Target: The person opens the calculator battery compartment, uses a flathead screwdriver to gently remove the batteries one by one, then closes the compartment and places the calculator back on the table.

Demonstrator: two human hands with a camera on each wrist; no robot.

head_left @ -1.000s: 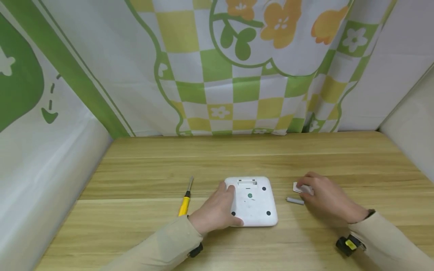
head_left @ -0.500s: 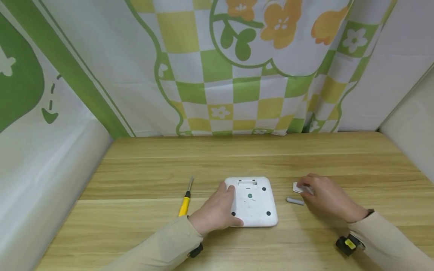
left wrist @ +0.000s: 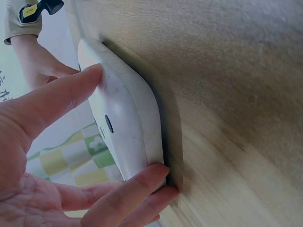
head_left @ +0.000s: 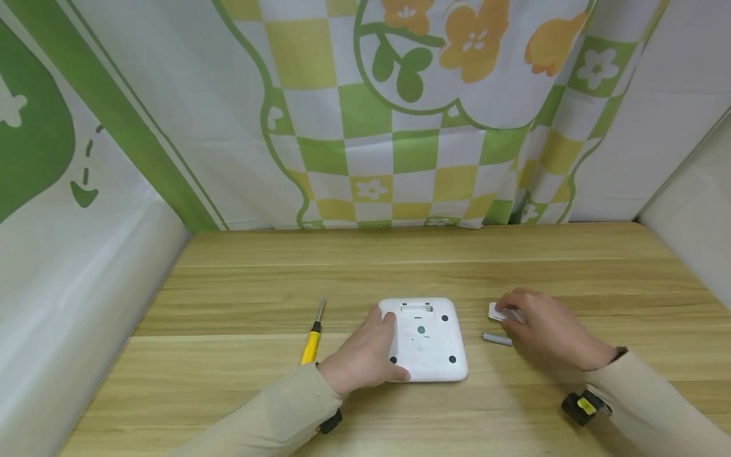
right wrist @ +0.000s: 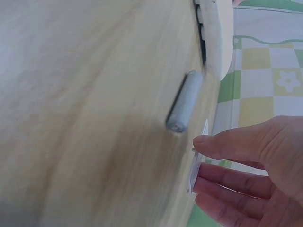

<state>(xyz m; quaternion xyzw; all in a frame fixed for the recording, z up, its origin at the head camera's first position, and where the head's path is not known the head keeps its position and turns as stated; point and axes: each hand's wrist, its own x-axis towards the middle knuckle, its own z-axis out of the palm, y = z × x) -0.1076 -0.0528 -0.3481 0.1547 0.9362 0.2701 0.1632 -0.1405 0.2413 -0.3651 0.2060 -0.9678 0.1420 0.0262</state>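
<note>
A white, square, rounded device point(head_left: 428, 346) lies underside up on the table, its dark round feet and an open battery compartment point(head_left: 417, 309) showing. My left hand point(head_left: 365, 350) grips its left side, the thumb at the near corner and the fingers along the edge, as the left wrist view point(left wrist: 123, 104) also shows of the device's side. Off to the right, my right hand point(head_left: 542, 327) pinches a small flat white battery cover point(head_left: 495, 312) between thumb and fingers. Just in front of that cover lies a grey cylindrical battery point(head_left: 497, 339), seen larger in the right wrist view.
To the left of the device lies a screwdriver point(head_left: 311, 343) with a yellow handle, its tip pointing away and its near end hidden by the left arm. A checked, flowered curtain point(head_left: 411, 165) hangs behind the wooden table point(head_left: 245, 279).
My right hand has shifted slightly to the left and away from me with the battery cover. The left hand, the device and the battery stay where they were.
</note>
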